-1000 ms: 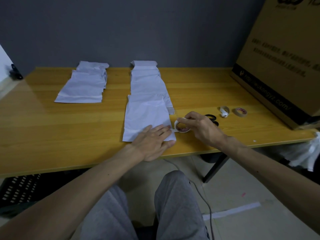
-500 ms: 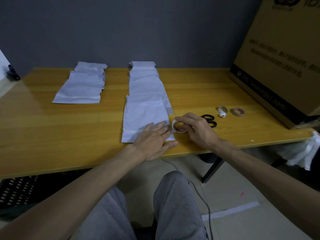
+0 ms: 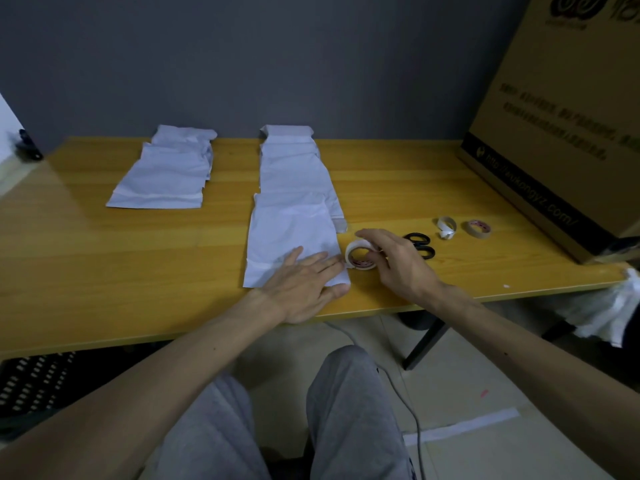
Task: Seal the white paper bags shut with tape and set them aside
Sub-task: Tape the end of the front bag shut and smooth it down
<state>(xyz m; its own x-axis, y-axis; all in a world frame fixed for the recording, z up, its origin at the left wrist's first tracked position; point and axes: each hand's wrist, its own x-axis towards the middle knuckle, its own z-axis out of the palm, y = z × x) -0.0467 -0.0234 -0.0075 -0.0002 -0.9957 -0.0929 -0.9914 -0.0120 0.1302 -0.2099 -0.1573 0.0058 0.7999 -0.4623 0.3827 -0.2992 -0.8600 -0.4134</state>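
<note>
Your left hand point(image 3: 300, 287) presses flat, fingers spread, on the paper bag point(image 3: 291, 237), whose long axis runs away from you. Your right hand point(image 3: 398, 263) pinches the tape roll point(image 3: 360, 258) just beside it.

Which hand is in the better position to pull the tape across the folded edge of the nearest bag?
The right hand: it grips the tape roll at the right edge of the nearest bag. The left hand lies flat on the fold, pinning the bag, so it is probably better as the holder.

Dim, soft light; wide-angle edge distortion.
</note>
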